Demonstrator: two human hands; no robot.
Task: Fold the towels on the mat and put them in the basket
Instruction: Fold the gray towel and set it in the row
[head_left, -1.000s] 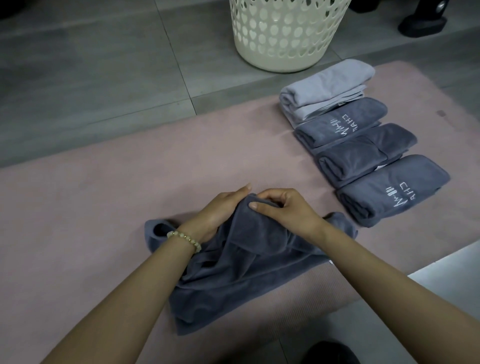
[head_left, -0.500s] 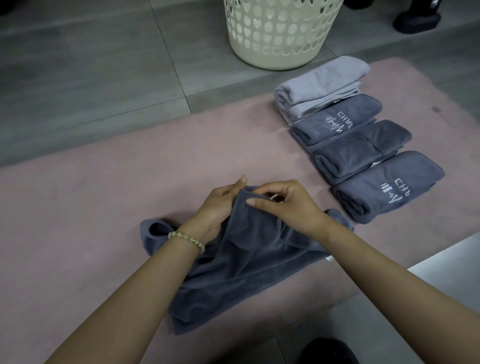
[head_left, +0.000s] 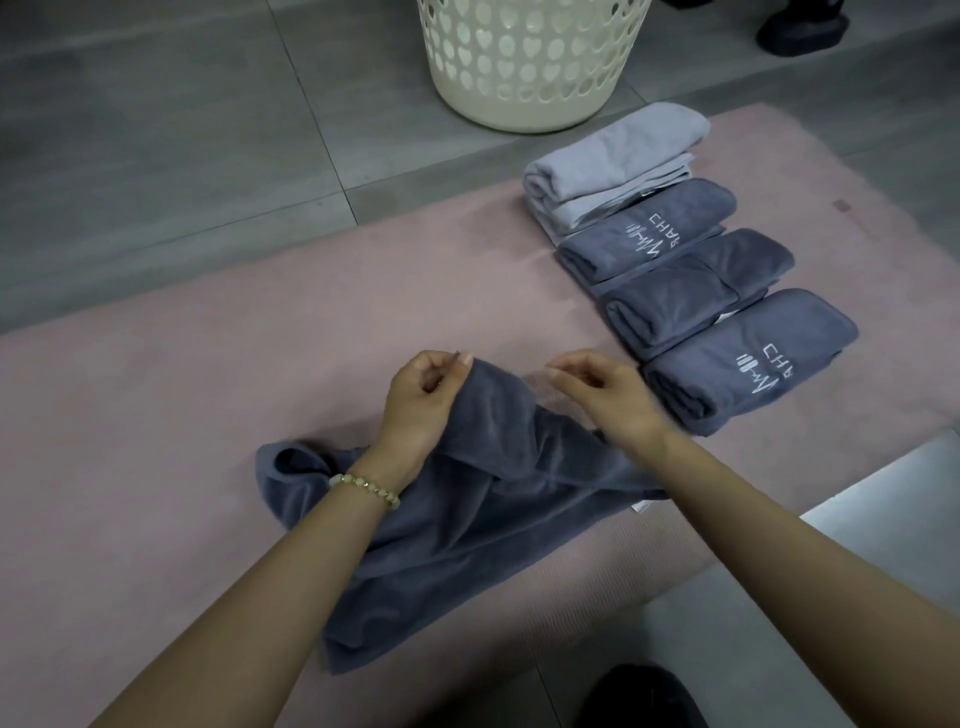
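A pink mat (head_left: 182, 415) runs across the middle of the frame on a grey tiled floor (head_left: 156, 130). Low and left of centre, one dark grey unfolded towel (head_left: 467, 530) lies rumpled on it, its far edge raised off the mat.

The left hand (head_left: 423, 397), with a beaded bracelet (head_left: 366, 487) on its wrist, sits at centre frame. Its fingers (head_left: 441, 364) are curled in and pinch the towel's raised edge between thumb and fingertips; the cloth drapes down from that pinch, passing under the wrist. Just right of it, the right hand (head_left: 605, 397) is blurred. Its fingers (head_left: 566, 371) are also curled narrowly, close to the same edge, but whether they actually grip the cloth I cannot tell. The two hands are near each other, apart, with the towel's edge between them.

In the right half of the frame, four folded towels lie in a diagonal row, each touching the next: one light grey folded towel (head_left: 613, 166) farthest up, then three dark grey folded towels (head_left: 696, 291), two of them with white lettering.

At the top centre, one cream basket (head_left: 530, 57) with heart-shaped holes stands on the floor, just beyond the mat's far edge.
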